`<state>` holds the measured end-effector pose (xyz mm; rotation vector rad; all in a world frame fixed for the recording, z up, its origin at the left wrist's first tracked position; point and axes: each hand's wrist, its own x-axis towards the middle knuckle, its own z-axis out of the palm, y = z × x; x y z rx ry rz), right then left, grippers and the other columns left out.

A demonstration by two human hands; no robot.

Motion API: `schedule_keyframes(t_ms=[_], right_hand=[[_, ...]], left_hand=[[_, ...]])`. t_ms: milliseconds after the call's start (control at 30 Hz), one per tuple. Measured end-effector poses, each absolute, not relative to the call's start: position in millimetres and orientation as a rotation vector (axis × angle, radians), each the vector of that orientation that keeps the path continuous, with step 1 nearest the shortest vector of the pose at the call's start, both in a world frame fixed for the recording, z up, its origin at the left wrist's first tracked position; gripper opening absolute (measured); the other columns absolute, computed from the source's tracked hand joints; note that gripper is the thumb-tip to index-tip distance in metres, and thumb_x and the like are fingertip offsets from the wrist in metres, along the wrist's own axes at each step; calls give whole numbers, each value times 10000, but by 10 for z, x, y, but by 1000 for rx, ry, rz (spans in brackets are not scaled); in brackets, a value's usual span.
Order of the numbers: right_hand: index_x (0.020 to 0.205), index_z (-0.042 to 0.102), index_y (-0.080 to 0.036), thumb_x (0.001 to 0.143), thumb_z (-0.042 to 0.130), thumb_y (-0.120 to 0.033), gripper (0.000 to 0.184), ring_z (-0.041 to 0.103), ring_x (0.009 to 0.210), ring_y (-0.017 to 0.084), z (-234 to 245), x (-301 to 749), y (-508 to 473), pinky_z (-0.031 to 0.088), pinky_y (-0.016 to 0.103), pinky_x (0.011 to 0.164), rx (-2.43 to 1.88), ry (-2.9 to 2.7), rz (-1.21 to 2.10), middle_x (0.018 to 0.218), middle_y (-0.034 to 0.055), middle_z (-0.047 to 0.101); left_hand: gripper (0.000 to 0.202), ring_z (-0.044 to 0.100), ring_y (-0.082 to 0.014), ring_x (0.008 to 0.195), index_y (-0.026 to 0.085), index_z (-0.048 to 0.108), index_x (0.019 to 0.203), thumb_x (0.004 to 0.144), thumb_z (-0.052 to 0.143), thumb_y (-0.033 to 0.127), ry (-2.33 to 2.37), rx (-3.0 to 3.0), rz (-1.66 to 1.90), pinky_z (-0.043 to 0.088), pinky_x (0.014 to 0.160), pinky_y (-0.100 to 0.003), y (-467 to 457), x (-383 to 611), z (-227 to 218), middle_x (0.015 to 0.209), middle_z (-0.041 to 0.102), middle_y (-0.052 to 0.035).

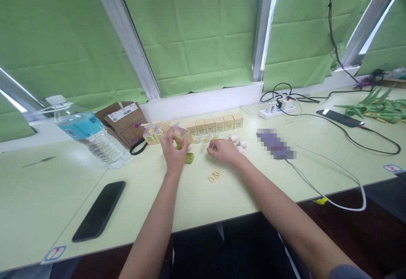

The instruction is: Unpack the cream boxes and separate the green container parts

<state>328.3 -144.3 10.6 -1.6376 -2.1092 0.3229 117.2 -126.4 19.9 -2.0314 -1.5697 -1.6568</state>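
Beyond the yellow loops (216,174), a small open carton (185,136) is gripped between thumb and fingers of the left hand (174,151), left of the right hand (224,150), whose fingers are curled; whether anything is pinched there cannot be told. Behind, boxed cartons (209,125) are lined up.

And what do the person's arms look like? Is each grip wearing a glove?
No, the left grip and right grip are bare, and so are the left forearm and right forearm. A greyish-blue sleeve shows further up the right one.
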Motion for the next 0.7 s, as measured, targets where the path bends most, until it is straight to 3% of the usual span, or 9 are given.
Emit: schedule_keyframes(t_ms=[133,233,400,700], right_hand=[[956,691,-224,924,516,-439,279,658,892,229,118,3280,-1449,328,275,640,-1639,-2109,339,982,67,753],[963,689,-226,924,524,-422,259,656,916,226,119,3281,-1449,344,271,661,-1628,-2108,355,1004,66,751],[982,697,-229,928,521,-435,276,658,931,233,111,3282,-1444,357,273,676,-1628,-2105,354,1011,64,748],[985,705,-225,922,521,-415,272,652,938,231,155,3273,-1461,365,278,691,-1616,-2118,390,1031,66,742]], left_hand=[[385,484,-268,1297,214,582,1248,870,579,290,-1714,-1957,-1556,438,1087,-406,-1201,1069,320,1294,514,-139],[360,490,-312,1258,202,601,1135,832,659,388,-1882,-1927,-1493,437,1083,-466,-1106,1005,392,1162,541,-135],[503,468,-359,1274,185,608,1070,739,751,536,-2124,-1945,-1325,405,1109,-521,-907,1002,449,1260,426,-165],[397,384,-362,1388,190,596,1133,808,683,401,-2097,-1900,-1210,413,1116,-504,-559,1069,405,1477,274,-178]])
